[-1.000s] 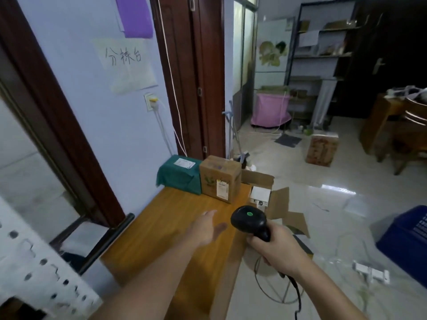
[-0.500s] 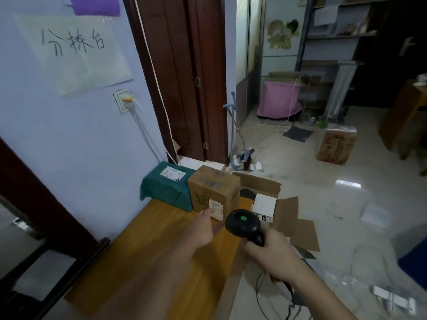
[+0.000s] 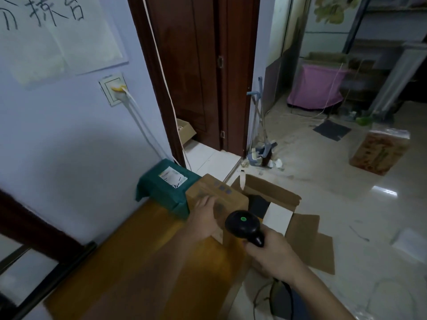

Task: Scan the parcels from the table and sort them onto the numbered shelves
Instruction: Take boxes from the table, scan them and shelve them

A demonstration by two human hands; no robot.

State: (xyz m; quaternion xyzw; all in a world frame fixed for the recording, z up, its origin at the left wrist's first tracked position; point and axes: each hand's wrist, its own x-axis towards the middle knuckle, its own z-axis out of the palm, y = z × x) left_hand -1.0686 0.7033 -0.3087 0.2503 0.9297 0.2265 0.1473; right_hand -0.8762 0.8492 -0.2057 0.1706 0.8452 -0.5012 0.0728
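A brown cardboard parcel (image 3: 227, 196) stands at the far end of the wooden table (image 3: 129, 257). My left hand (image 3: 203, 215) lies on its near top edge, fingers spread over the box. Left of it, against the wall, sits a dark green wrapped parcel (image 3: 161, 185) with a white label on top. My right hand (image 3: 275, 252) grips a black barcode scanner (image 3: 243, 225) with a green light, held just right of the brown parcel; its cable hangs toward the floor.
An open cardboard box (image 3: 286, 204) with flaps spread lies on the floor just past the table's right edge. Another carton (image 3: 379, 151) stands further out on the tiled floor. A wooden door and a mop are behind the table.
My view has moved closer to the table's far end. My left hand has reached forward from above the tabletop onto the brown parcel. The scanner stays in my right hand.
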